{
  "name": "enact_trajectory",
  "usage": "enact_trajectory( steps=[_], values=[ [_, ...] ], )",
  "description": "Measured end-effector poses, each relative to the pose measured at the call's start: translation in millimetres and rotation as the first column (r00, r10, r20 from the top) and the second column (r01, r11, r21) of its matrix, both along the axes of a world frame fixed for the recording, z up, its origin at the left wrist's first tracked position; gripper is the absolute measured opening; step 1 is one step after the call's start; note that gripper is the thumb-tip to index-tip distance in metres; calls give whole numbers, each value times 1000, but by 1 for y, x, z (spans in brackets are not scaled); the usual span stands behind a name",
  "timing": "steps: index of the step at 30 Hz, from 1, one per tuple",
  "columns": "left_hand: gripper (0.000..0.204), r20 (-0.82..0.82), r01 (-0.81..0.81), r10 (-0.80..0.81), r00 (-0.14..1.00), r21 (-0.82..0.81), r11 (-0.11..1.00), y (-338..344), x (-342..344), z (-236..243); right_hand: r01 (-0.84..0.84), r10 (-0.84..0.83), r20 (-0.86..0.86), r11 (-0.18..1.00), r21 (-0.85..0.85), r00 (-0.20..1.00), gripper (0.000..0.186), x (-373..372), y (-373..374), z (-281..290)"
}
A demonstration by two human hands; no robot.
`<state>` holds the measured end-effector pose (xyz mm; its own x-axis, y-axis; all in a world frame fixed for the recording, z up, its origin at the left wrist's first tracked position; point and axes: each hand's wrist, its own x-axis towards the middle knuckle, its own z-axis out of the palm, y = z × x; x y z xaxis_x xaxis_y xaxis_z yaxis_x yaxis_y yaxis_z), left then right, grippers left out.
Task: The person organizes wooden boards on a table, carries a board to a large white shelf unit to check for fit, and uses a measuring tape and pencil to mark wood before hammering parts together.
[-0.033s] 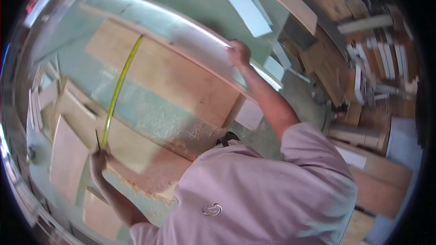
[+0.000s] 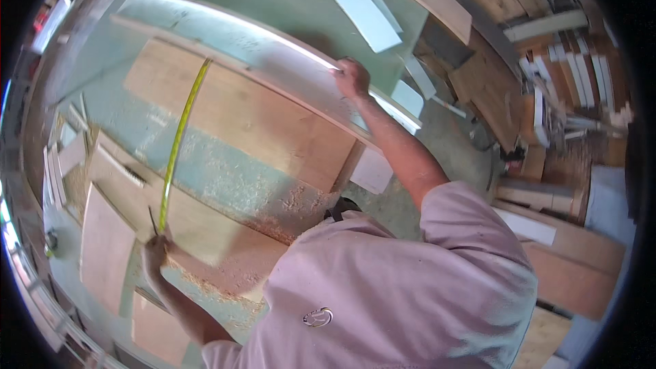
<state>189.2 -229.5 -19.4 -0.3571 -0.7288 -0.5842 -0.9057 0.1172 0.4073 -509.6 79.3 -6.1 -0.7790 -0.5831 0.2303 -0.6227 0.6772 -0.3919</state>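
Note:
A yellow tape measure (image 2: pixel 179 138) stretches across the work table, its far end at the edge of a long board assembly. My left hand (image 2: pixel 156 251) is closed around its near end, over the near wooden panel; the case is hidden. A thin dark stick, perhaps a pencil (image 2: pixel 152 219), pokes up from the same hand. With my right hand (image 2: pixel 352 78) I grip the upper edge of the long board assembly (image 2: pixel 236 19), which has a pale shiny face between two raised edges. Beneath the tape lie a flat wooden panel (image 2: pixel 239 113) and a nearer wooden panel (image 2: pixel 198 215).
Wood shavings (image 2: pixel 294 205) litter the pale green table (image 2: pixel 219 154). Curved board pieces (image 2: pixel 106 246) lie at the left. Pale blue-white strips (image 2: pixel 352 3) rest at the far side. Stacked offcuts (image 2: pixel 574 78) and larger boards (image 2: pixel 567 266) fill the right.
The view has shifted slightly. My left hand and the tape's near end have moved a little right and closer to me. My right hand keeps its grip on the board edge.

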Motion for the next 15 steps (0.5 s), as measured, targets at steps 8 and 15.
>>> enact_trajectory(
  steps=[8, 15],
  values=[
    [48, -227, -494, 514, 827, 140, 858, 174, -64, 56, -43, 44, 67, 999, -21, 997, 29, 3, 6, 4],
    [60, -88, -619, 658, 748, -450, 643, 259, -93, 26, -170, 175, 268, 985, -40, 948, 46, -7, 4, 36]
  ],
)
